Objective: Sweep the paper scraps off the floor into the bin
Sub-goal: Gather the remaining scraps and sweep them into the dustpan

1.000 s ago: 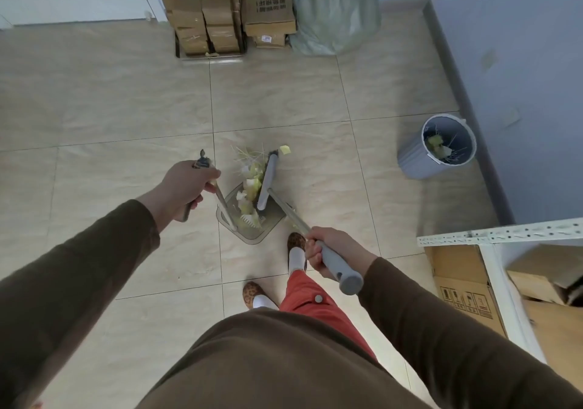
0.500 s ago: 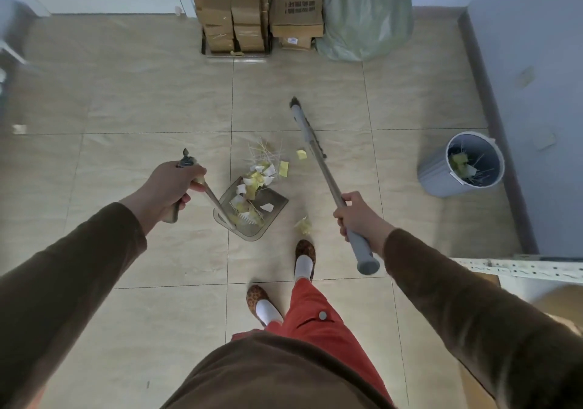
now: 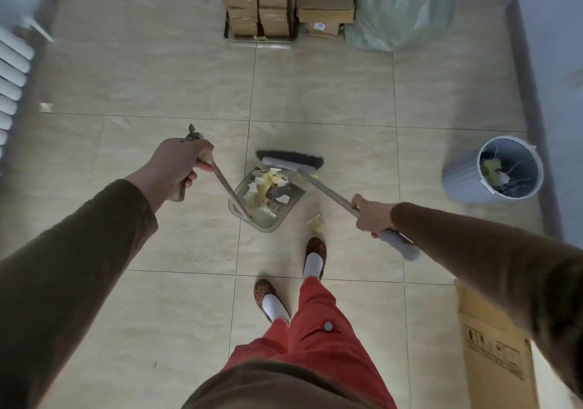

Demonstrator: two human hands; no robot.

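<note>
Beside the dustpan (image 3: pixel 268 202), its handle is gripped by the left hand (image 3: pixel 176 169); the broom (image 3: pixel 290 161), at its far lip, is gripped by the right hand (image 3: pixel 370 216).

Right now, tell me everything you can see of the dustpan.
The dustpan is a translucent grey-brown plastic tray with rounded corners, resting on the tiled floor. A long thin handle rises from its near edge to the left hand, which grips its top. Yellow and white scraps lie inside. The broom head sits at its far, open edge.
</note>
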